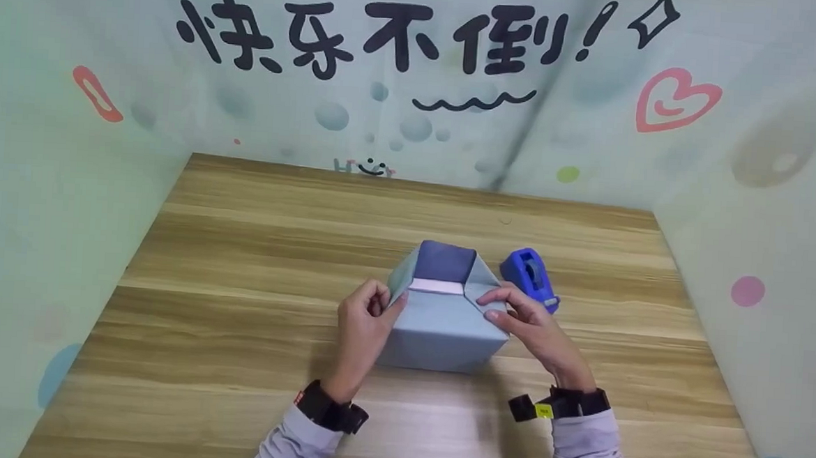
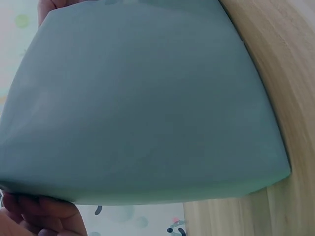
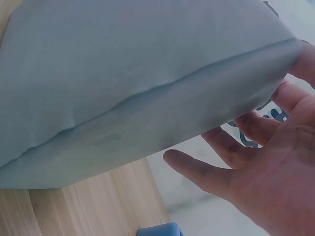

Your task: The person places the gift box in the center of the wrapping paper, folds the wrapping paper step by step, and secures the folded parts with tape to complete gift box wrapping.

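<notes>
A box wrapped in light blue wrapping paper (image 1: 447,346) stands on the wooden table between both hands. Its far end flap (image 1: 446,261) rises with its darker inner side showing, and a pale strip (image 1: 437,286) lies at its foot. At the left edge of the paper, my left hand (image 1: 368,321) pinches it between thumb and curled fingers. My right hand (image 1: 532,326) pinches the folded right corner with index finger and thumb. In the right wrist view, the other fingers (image 3: 197,172) spread loosely beside the box's side. The left wrist view is mostly filled by the paper (image 2: 142,103).
A blue tape dispenser (image 1: 531,279) sits just beyond the right hand, close to the box. The wooden table (image 1: 239,248) is enclosed by a printed backdrop (image 1: 414,117) at the back and sides.
</notes>
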Available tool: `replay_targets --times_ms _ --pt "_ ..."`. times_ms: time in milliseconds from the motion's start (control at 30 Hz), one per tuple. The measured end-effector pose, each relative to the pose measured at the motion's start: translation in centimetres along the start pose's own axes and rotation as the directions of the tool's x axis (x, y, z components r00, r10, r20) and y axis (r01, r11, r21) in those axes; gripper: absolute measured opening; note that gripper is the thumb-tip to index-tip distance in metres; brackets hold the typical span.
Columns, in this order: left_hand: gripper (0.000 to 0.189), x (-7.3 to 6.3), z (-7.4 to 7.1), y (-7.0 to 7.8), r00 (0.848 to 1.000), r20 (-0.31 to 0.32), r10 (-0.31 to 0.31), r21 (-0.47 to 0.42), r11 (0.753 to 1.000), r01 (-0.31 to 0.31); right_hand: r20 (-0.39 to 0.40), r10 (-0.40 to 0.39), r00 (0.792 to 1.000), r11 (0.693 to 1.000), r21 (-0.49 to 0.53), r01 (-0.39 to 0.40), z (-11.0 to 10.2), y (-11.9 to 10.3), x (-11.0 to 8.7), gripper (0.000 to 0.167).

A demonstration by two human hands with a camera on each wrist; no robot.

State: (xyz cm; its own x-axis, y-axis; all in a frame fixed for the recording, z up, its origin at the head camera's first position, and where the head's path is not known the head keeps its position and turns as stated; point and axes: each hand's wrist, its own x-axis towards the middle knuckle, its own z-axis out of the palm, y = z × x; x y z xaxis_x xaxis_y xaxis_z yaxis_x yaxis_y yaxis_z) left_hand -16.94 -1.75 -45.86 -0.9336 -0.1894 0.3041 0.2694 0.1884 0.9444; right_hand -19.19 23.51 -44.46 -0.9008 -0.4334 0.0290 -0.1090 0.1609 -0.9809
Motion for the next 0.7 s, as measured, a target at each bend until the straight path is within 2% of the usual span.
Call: replay_targets --times_ms 100,200,300,367,433,500,567,633,700 --pt "0.020 -0.2 -0.4 -0.5 0.996 0.086 0.011 -0.061 0.998 -0.006 0.005 0.004 1.000 1.000 -0.009 -0.004 0.0 0.0 0.0 0.026" --pt "0.015 -0.1 -0.9 -1.0 0.981 0.189 -0.031 -0.147 0.987 0.059 0.004 0.009 1.000 1.000 -0.020 -0.009 -0.1 0.0 0.0 0.026" --pt "0.016 0.4 -1.4 -1.4 0.957 0.280 -0.073 -0.188 0.974 0.129 0.003 0.006 1.000 1.000 -0.026 -0.006 -0.1 0.0 0.0 0.025" --pt "0.014 0.8 -1.8 -1.7 0.941 0.333 -0.064 -0.170 0.977 0.127 0.004 0.003 1.000 1.000 -0.029 -0.002 -0.2 0.0 0.0 0.024" --pt "0.012 1.2 -2.1 -1.9 0.925 0.380 -0.025 -0.152 0.984 0.089 0.015 -0.010 1.000 1.000 -0.024 0.010 -0.2 0.0 0.1 0.024" --pt "0.011 1.7 -2.3 -2.2 0.902 0.430 0.021 -0.140 0.989 0.044 0.021 -0.016 1.000 1.000 -0.019 0.016 -0.2 0.0 0.1 0.023" --pt "0.011 2.2 -2.6 -2.5 0.873 0.485 0.061 -0.146 0.989 0.012 0.028 -0.019 0.999 1.000 -0.016 0.019 -0.2 0.1 0.1 0.023" --pt "0.014 2.7 -2.8 -2.6 0.832 0.550 0.078 -0.149 0.989 0.005 0.031 -0.016 0.999 1.000 -0.018 0.017 -0.2 0.1 0.1 0.023" --pt "0.017 3.4 -2.8 -2.6 0.784 0.614 0.094 -0.156 0.988 0.004 0.034 -0.013 0.999 1.000 -0.019 0.014 -0.2 0.2 0.2 0.023"
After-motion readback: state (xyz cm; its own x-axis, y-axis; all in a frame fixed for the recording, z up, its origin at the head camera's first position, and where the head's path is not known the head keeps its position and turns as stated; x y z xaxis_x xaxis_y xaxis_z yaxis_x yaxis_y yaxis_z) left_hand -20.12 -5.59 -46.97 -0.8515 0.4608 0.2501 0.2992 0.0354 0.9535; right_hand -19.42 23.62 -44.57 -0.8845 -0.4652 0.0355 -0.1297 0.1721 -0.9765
